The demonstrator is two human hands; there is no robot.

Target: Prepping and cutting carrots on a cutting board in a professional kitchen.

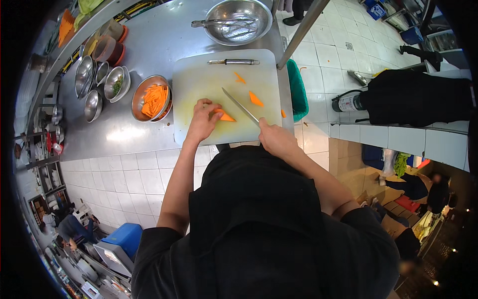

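Observation:
With its fingertips, my left hand holds an orange carrot piece down on a white cutting board. My right hand grips a kitchen knife by its handle, which the fingers hide. The blade points up and left across the board, a little apart from the carrot piece. Beyond the blade lie a larger carrot slice and thin carrot scraps. A peeler with a metal handle rests along the board's far edge. Left of the board, a metal bowl holds cut carrot sticks.
A steel colander with tongs across it stands behind the board. Small metal bowls and sauce containers sit at the left. A steel post rises by the table's right edge, near a green-lined bin. Several people are farther off.

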